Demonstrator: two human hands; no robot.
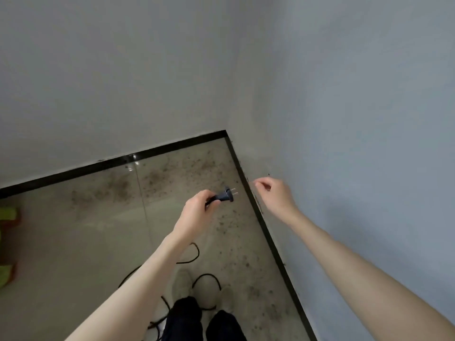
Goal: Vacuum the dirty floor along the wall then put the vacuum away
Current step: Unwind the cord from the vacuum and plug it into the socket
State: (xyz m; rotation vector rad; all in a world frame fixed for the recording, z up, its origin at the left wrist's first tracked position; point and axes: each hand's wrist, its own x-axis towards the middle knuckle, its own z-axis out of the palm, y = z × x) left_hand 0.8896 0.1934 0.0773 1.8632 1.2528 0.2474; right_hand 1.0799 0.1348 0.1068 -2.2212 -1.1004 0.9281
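My left hand (197,207) grips a black two-pin power plug (225,195), its pins pointing right toward the wall. The plug's black cord (194,257) trails down and loops over the floor around my feet. My right hand (275,195) hovers near the right wall with fingers loosely curled, holding nothing that I can see. Brown dirt (187,173) is scattered on the glossy tiled floor along both walls of the corner. The vacuum itself is out of view.
Two pale walls meet in a corner (226,131), edged with a black skirting (261,222). A blurred green and red object (7,242) sits at the left edge of the floor. My white shoes (183,279) and dark trousers stand near the bottom.
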